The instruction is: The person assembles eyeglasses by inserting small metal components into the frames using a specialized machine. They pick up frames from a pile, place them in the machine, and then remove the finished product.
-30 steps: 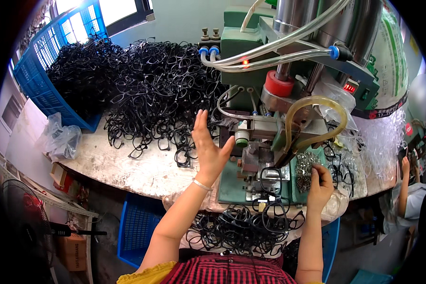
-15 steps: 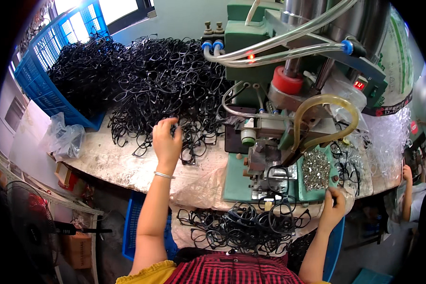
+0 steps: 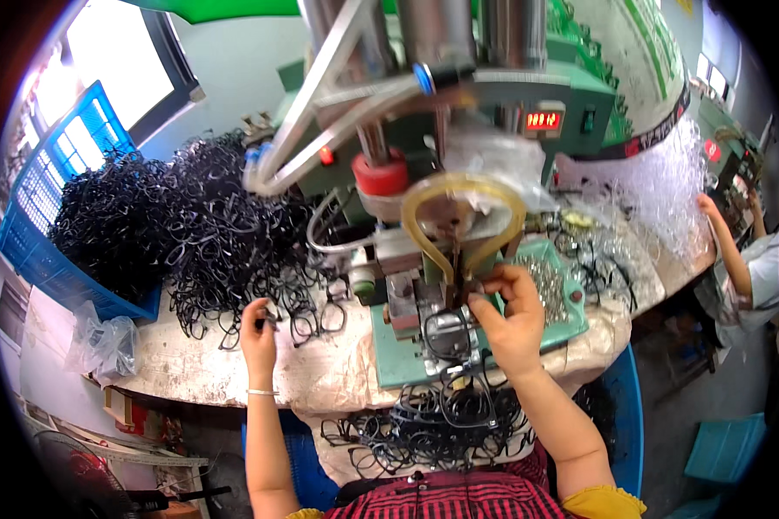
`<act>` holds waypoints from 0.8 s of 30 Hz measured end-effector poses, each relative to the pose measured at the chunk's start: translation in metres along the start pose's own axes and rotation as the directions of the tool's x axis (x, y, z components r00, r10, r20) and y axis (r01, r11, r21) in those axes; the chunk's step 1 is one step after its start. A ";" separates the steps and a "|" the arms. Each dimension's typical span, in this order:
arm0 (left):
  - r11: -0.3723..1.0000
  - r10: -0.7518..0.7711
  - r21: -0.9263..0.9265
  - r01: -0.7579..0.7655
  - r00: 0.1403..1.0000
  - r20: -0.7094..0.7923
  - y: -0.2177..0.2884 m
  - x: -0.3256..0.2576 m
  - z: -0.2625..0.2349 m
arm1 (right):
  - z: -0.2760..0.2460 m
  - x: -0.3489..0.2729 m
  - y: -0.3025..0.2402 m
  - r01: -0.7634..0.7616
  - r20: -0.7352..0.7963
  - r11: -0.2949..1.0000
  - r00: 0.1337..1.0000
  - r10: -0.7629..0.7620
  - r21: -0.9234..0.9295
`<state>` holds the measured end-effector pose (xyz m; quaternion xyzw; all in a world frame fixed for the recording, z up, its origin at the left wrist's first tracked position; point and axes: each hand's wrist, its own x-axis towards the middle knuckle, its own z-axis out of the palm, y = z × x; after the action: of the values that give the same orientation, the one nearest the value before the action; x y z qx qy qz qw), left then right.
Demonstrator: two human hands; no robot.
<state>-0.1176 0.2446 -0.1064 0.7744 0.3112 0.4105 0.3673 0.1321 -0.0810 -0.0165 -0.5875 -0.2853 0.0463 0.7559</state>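
Observation:
My left hand [image 3: 258, 337] is at the near edge of a big heap of black eyeglass frames [image 3: 234, 225]. Its fingers are curled together around something dark that I cannot make out. At the green press [image 3: 389, 363], my right hand [image 3: 515, 324] reaches in with thumb and forefinger pinched beside the metal fixture; whatever is between the fingertips is hidden. One black eyeglass frame [image 3: 433, 346] sits against the fixture below those fingertips. A curved yellowish tube [image 3: 411, 208] arches just above the right hand. Beside that hand, small metal parts [image 3: 541, 281] fill a green tray [image 3: 577, 322].
More black frames [image 3: 424, 432] lie in front of me at the table edge. A blue crate [image 3: 26, 233] leans behind the heap, with a clear plastic bag [image 3: 104, 346] nearby. Clear plastic pieces [image 3: 649, 190] are piled at the right, where another person's arm [image 3: 731, 246] reaches in.
My right hand has moved from the tray's near edge up and left to the fixture. My left hand's fingers have curled closed by the heap. The view has swung right.

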 end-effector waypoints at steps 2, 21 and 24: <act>0.792 -0.299 -0.572 0.215 0.953 -0.055 0.031 -0.022 0.013 | 0.003 -0.005 0.001 -0.037 0.001 0.998 0.999 0.037 0.052; 0.570 0.819 -0.226 -0.790 0.522 0.240 0.246 -0.049 0.088 | -0.056 -0.009 -0.016 0.272 0.193 0.728 0.962 -0.193 -0.629; 0.540 0.821 -0.250 -0.804 0.438 0.365 0.242 -0.053 0.105 | -0.098 0.002 0.038 0.143 0.093 0.283 0.979 -0.180 -0.948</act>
<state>-0.0086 0.0405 0.0301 0.8913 -0.1984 0.3551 0.2002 0.1912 -0.1530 -0.0648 -0.8885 -0.3029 -0.2170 0.2678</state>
